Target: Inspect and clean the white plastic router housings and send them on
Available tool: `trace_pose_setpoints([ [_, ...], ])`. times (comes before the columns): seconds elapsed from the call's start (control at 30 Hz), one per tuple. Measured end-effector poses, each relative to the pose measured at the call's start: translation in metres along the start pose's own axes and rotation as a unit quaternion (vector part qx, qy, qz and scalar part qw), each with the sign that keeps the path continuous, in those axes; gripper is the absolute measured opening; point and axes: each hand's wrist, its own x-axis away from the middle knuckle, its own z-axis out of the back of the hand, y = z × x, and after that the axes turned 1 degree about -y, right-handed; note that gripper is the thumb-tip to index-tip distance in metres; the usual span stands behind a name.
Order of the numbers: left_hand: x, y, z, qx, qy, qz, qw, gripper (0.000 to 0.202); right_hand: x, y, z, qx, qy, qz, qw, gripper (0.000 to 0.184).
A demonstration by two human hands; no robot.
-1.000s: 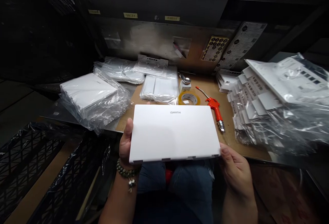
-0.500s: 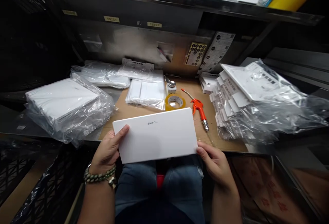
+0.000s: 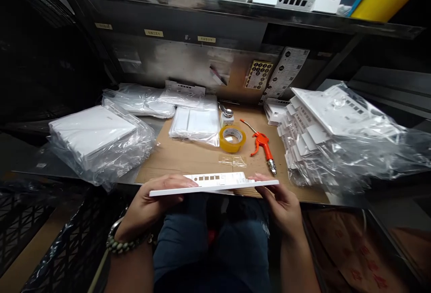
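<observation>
I hold a flat white plastic cover [image 3: 215, 183] over my lap at the near edge of the bench, tipped so I see it almost edge-on, with a row of port cut-outs along its far side. My left hand [image 3: 151, 205] grips its left end, thumb on top. At the other end my right hand [image 3: 281, 203] grips it with the fingers on the upper face. A bead bracelet [image 3: 126, 241] is on my left wrist.
On the brown bench [image 3: 188, 156] lie a yellow tape roll [image 3: 232, 138], an orange air blow gun [image 3: 264, 147] and a small bottle [image 3: 227, 115]. Bagged white covers [image 3: 96, 136] are stacked at left, bagged white parts [image 3: 336, 131] at right. A black crate [image 3: 40, 239] stands lower left.
The white cover has tilted from face-up with its logo showing to nearly edge-on, with its port cut-outs now visible. Both hands stay on its ends. The camera has lifted slightly.
</observation>
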Motion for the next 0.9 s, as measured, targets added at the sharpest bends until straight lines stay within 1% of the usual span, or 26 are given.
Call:
trace_pose_setpoints([
  [0.17,-0.001,-0.002,-0.003,0.019,-0.014,0.003,1.0,0.015,0.004,0.011,0.003,-0.002,0.012,-0.009,1.0,0.025],
  [0.3,-0.002,-0.001,-0.004,0.023,-0.018,0.009,1.0,0.016,0.005,0.012,0.002,-0.004,0.015,0.003,1.0,0.023],
  [0.4,0.0,0.005,-0.003,0.013,0.002,0.044,0.999,0.013,-0.009,0.005,-0.002,0.011,0.002,0.025,1.0,0.021],
  [0.43,0.002,0.007,-0.003,0.0,0.025,0.057,0.998,0.013,-0.019,0.002,-0.004,0.02,-0.011,0.035,0.999,0.019],
  [0.5,0.007,0.01,-0.002,-0.033,0.098,0.08,0.991,0.016,-0.05,-0.003,-0.008,0.063,-0.071,0.056,0.994,0.023],
  [0.57,0.012,0.009,-0.001,-0.062,0.186,0.091,0.976,0.019,-0.092,-0.005,-0.012,0.148,-0.142,0.074,0.976,0.03],
  [0.6,0.014,0.008,-0.001,-0.073,0.221,0.087,0.969,0.02,-0.116,-0.004,-0.015,0.202,-0.166,0.079,0.962,0.032],
  [0.63,0.017,0.005,0.0,-0.085,0.246,0.076,0.963,0.02,-0.139,-0.002,-0.018,0.242,-0.173,0.078,0.951,0.031],
  [0.7,0.02,-0.003,0.003,-0.113,0.27,0.046,0.955,0.022,-0.183,0.005,-0.028,0.302,-0.179,0.073,0.934,0.025],
  [0.77,0.023,-0.011,0.006,-0.133,0.285,0.029,0.949,0.024,-0.215,0.014,-0.04,0.344,-0.208,0.065,0.913,0.016],
  [0.83,0.026,-0.018,0.007,-0.137,0.299,0.032,0.944,0.025,-0.233,0.022,-0.051,0.379,-0.249,0.063,0.889,0.014],
  [0.9,0.027,-0.022,0.006,-0.131,0.307,0.035,0.942,0.026,-0.239,0.026,-0.06,0.406,-0.276,0.067,0.869,0.018],
])
